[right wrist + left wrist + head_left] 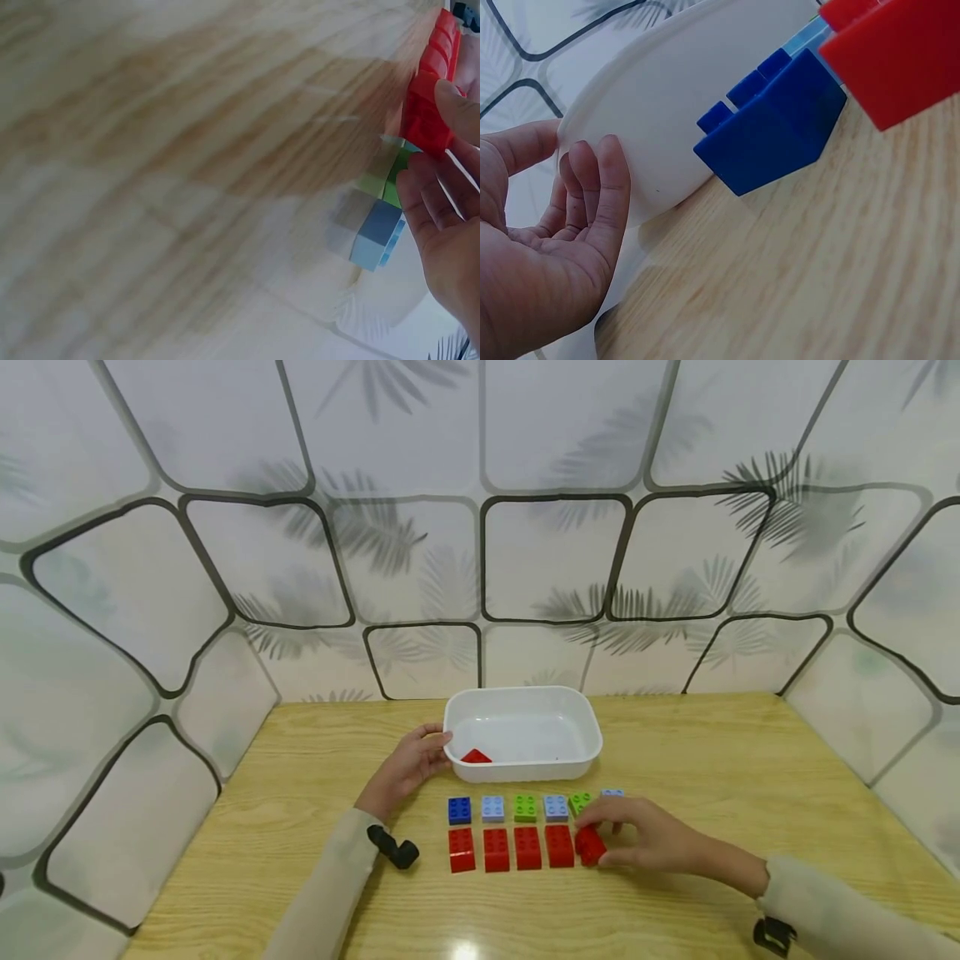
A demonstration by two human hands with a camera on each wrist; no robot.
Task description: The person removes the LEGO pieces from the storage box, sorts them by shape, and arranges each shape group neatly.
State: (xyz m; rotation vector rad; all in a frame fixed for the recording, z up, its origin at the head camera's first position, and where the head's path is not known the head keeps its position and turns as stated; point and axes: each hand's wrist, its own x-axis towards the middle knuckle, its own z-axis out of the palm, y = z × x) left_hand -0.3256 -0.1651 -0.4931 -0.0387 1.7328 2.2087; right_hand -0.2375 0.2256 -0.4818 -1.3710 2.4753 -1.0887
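My right hand (652, 839) pinches a red brick (590, 845) between thumb and fingers at the right end of a row of red bricks. The right wrist view shows this brick tilted, with the thumb on its near side. My left hand (408, 768) holds the left end of a white plastic tub (525, 771), its fingertips at the rim and outer wall. Behind the red bricks runs a second row, with a dark blue brick (459, 810), light blue bricks (492, 808) and green bricks (525, 808). My right fingers partly cover that row's right end.
Inside the tub lies a red piece (476, 756) at the front left corner. The tub stands behind both rows on the wooden table (690, 743). A patterned wall covering (555, 560) rises along the table's back and sides.
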